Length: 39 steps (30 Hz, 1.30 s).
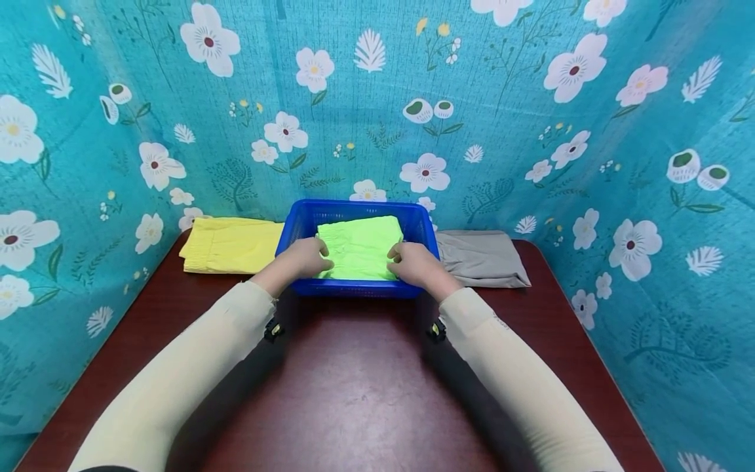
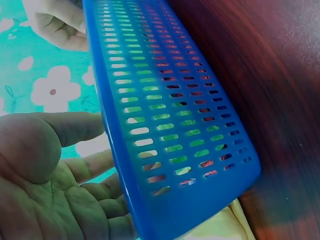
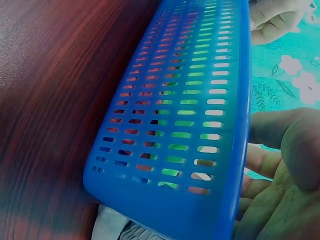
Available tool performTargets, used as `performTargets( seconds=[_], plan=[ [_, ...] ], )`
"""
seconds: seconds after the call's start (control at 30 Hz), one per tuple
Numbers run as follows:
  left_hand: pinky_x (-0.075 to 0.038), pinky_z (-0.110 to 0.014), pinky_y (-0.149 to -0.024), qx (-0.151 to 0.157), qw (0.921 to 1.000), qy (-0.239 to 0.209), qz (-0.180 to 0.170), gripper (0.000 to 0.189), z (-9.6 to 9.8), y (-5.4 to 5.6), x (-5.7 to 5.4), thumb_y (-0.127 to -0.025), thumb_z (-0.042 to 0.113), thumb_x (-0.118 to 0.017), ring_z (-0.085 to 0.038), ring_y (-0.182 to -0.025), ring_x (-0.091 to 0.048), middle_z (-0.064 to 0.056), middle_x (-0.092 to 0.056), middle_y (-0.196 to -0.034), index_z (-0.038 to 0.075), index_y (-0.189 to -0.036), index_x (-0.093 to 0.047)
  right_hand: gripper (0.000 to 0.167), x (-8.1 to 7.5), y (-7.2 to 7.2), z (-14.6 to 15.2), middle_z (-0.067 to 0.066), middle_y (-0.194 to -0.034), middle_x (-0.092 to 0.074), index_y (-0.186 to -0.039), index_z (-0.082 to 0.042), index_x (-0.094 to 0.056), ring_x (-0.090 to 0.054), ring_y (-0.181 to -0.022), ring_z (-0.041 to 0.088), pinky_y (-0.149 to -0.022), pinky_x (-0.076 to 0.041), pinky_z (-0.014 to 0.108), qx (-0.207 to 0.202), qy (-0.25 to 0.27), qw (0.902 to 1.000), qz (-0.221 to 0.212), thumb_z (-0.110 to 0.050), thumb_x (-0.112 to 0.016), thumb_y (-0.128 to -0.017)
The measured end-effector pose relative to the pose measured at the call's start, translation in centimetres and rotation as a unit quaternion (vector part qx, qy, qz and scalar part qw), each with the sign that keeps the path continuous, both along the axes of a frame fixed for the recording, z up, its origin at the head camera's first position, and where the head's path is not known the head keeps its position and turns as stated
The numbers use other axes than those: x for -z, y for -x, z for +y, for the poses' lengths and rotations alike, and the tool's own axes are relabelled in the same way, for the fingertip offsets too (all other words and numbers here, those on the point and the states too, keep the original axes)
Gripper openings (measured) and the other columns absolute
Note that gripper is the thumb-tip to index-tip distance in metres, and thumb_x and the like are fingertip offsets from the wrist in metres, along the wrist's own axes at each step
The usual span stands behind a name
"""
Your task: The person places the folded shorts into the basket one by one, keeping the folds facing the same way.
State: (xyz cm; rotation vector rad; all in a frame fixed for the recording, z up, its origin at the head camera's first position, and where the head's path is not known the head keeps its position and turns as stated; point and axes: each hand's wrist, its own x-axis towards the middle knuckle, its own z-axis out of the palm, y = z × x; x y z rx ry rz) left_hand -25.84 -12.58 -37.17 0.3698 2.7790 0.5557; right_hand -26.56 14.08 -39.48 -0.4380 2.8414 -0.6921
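Note:
A folded neon-green garment (image 1: pixel 360 246), gathered along its left part, lies inside the blue slotted basket (image 1: pixel 366 288). My left hand (image 1: pixel 307 257) reaches over the basket's left side and grips the garment's left edge with thumb and fingers. Opposite it, my right hand (image 1: pixel 415 263) grips the right edge in the same way. In the left wrist view the left palm (image 2: pixel 50 195) faces the basket wall (image 2: pixel 170 100), whose rim hides the fingertips. The right palm (image 3: pixel 285 205) mirrors this in the right wrist view, its fingertips also behind the rim. Green cloth shows through the slots.
A folded yellow garment (image 1: pixel 230 246) lies on the dark red table (image 1: pixel 348 387) left of the basket. To the right is a folded grey garment (image 1: pixel 480 259). A teal floral curtain (image 1: pixel 366 118) hangs behind the table and along both sides.

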Motion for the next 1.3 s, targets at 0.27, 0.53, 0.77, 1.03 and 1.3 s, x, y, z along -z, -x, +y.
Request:
performTargets(
  seconds=[0.27,0.53,0.77,1.03,1.3],
  plan=[
    [-0.053,-0.05,-0.098,0.016,0.995,-0.083,0.053,0.04,-0.3,-0.8,0.6,-0.103,0.029,-0.059,-0.03,-0.113,-0.067,-0.015,-0.071,-0.123,0.002,-0.131,-0.065,0.033,0.1,-1.0,0.5,0.01,-0.123,-0.072,-0.127,-0.007,-0.069,-0.067,-0.114,0.024,-0.1,-0.054,0.045,-0.003,0.001,0.9996,0.027,-0.025,-0.061,-0.101],
    [-0.055,-0.047,-0.093,0.026,0.9903,-0.104,0.088,0.036,0.0,-2.1,0.5,-0.103,0.029,-0.059,-0.027,-0.11,-0.068,-0.01,-0.073,-0.118,0.004,-0.127,-0.068,0.031,-0.3,-2.1,0.7,0.009,-0.124,-0.072,-0.126,-0.005,-0.069,-0.066,-0.116,0.024,-0.1,-0.053,0.045,-0.017,0.014,0.9987,0.046,-0.022,-0.059,-0.102],
    [-0.057,-0.045,-0.091,0.037,0.9838,-0.118,0.13,0.031,1.5,-3.2,0.4,-0.102,0.026,-0.062,-0.024,-0.107,-0.07,-0.008,-0.074,-0.115,0.006,-0.124,-0.069,0.026,-0.1,-2.9,1.0,0.005,-0.12,-0.072,-0.121,-0.01,-0.073,-0.067,-0.111,0.021,-0.098,-0.054,0.045,0.001,0.018,0.9957,0.091,-0.022,-0.061,-0.102],
    [-0.057,-0.043,-0.093,0.049,0.9738,-0.074,0.209,0.03,3.0,-4.9,0.8,-0.101,0.026,-0.065,-0.024,-0.107,-0.068,-0.008,-0.07,-0.117,0.009,-0.125,-0.069,0.025,0.0,-4.7,2.0,0.006,-0.118,-0.071,-0.121,-0.01,-0.073,-0.066,-0.109,0.022,-0.095,-0.056,0.044,0.002,0.018,0.9913,0.13,-0.023,-0.061,-0.102],
    [-0.057,-0.043,-0.095,0.059,0.9591,-0.073,0.267,0.029,4.1,-6.5,1.1,-0.1,0.027,-0.067,-0.022,-0.11,-0.067,-0.005,-0.07,-0.118,0.013,-0.125,-0.07,0.025,-0.3,-6.4,3.4,0.001,-0.117,-0.069,-0.122,-0.015,-0.072,-0.067,-0.107,0.021,-0.091,-0.058,0.043,0.012,0.015,0.9877,0.155,-0.027,-0.061,-0.103]
  ],
)
